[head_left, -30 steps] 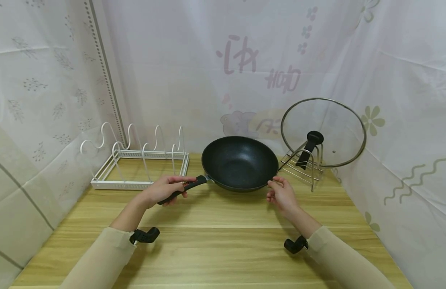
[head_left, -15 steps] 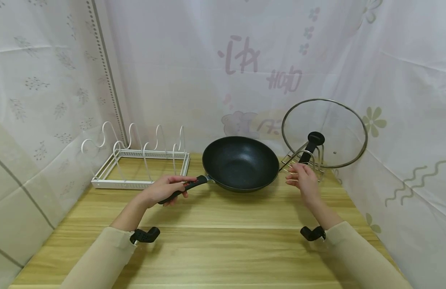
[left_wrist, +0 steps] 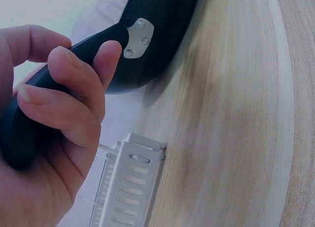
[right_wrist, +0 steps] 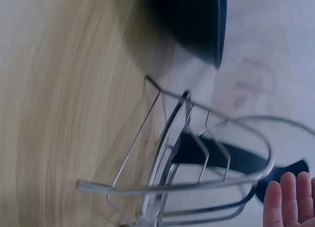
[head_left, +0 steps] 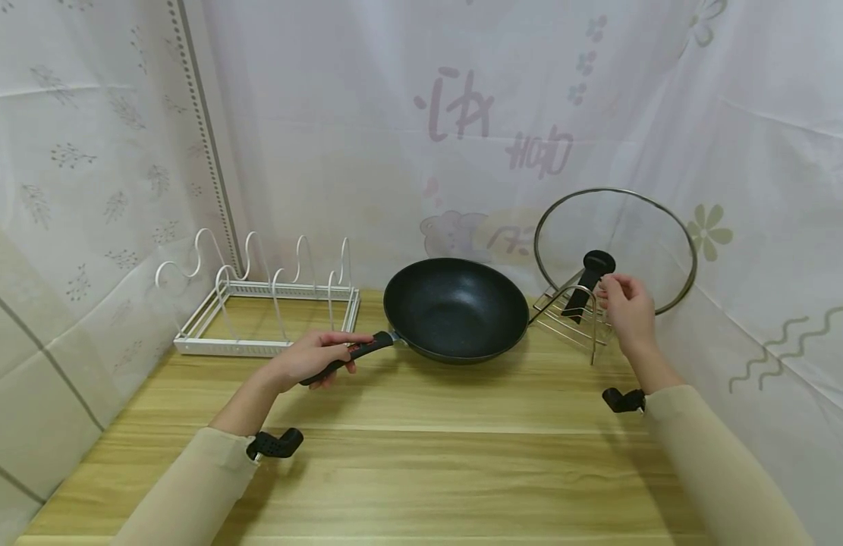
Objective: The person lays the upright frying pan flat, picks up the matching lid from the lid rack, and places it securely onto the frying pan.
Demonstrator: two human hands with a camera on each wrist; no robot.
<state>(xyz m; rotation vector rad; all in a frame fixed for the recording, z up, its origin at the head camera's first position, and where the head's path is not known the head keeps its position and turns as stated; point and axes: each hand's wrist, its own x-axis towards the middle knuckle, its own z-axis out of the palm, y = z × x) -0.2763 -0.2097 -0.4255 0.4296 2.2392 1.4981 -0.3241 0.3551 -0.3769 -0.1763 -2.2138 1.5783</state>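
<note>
A black wok (head_left: pixel 455 311) sits on the wooden table, its long handle (head_left: pixel 346 359) pointing left toward me. My left hand (head_left: pixel 312 359) grips that handle; in the left wrist view its fingers (left_wrist: pixel 74 84) curl round the black grip. A glass lid (head_left: pixel 640 235) with a steel rim leans upright in a small wire rack (head_left: pixel 571 326) at the right. The lid's black knob (head_left: pixel 597 264) faces forward. My right hand (head_left: pixel 627 307) is beside the knob with fingertips close to it, partly covering the lid. In the right wrist view the fingertips (right_wrist: pixel 290 197) overlap the knob's edge.
At the left stands a white rack (head_left: pixel 237 347) with several upright wire loops, just behind my left hand. White printed curtains (head_left: pixel 325 136) close off the back and sides. The wooden table (head_left: pixel 421 470) stretches in front of the wok.
My right hand has left the wok's right rim and moved right and up to the lid's knob. My left hand stays on the handle; wok and lid keep their places.
</note>
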